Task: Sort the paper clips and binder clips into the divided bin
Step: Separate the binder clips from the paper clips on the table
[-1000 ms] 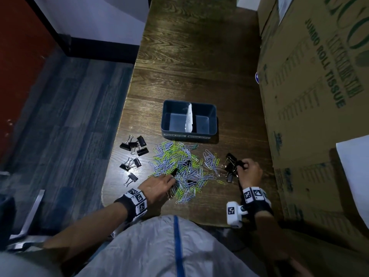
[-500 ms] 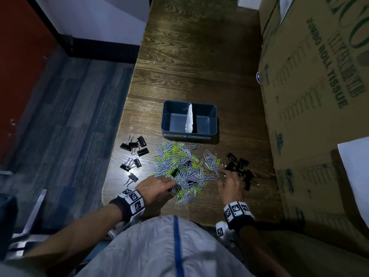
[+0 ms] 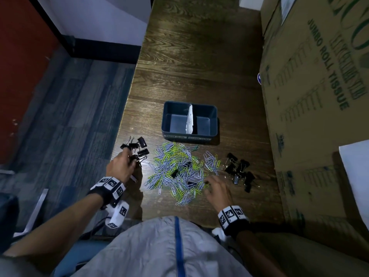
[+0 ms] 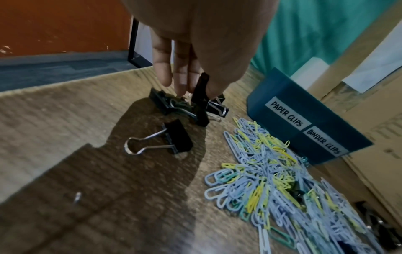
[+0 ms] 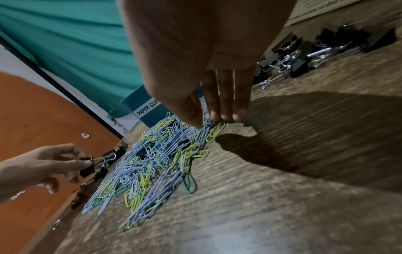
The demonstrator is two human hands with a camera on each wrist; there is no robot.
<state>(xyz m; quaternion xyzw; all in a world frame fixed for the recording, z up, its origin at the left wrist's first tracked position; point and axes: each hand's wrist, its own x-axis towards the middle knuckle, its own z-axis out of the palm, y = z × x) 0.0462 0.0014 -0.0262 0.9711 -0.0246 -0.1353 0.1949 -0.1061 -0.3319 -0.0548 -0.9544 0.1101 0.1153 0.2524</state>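
Observation:
A blue divided bin (image 3: 213, 120) with a white divider (image 3: 190, 118) stands at mid-table; both halves look empty. Its front labels read PAPER CLIPS and BINDER CLIPS (image 4: 304, 127). A pile of blue, green and yellow paper clips (image 3: 177, 166) lies in front of it, with black binder clips in a left group (image 3: 139, 147) and a right group (image 3: 238, 170). My left hand (image 3: 129, 156) pinches one black binder clip (image 4: 201, 101) just above the left group. My right hand (image 5: 208, 122) has straight fingers touching the pile's right edge.
Large cardboard boxes (image 3: 319, 96) wall off the table's right side. The table's left edge (image 3: 127, 108) drops to a carpeted floor. A few black binder clips (image 3: 174, 173) lie mixed into the paper clip pile. A white sheet (image 3: 357, 166) sits at far right.
My left hand left the pile's left edge, went up to the left binder clips and took hold of one. My right hand left the right binder clips and came to the pile.

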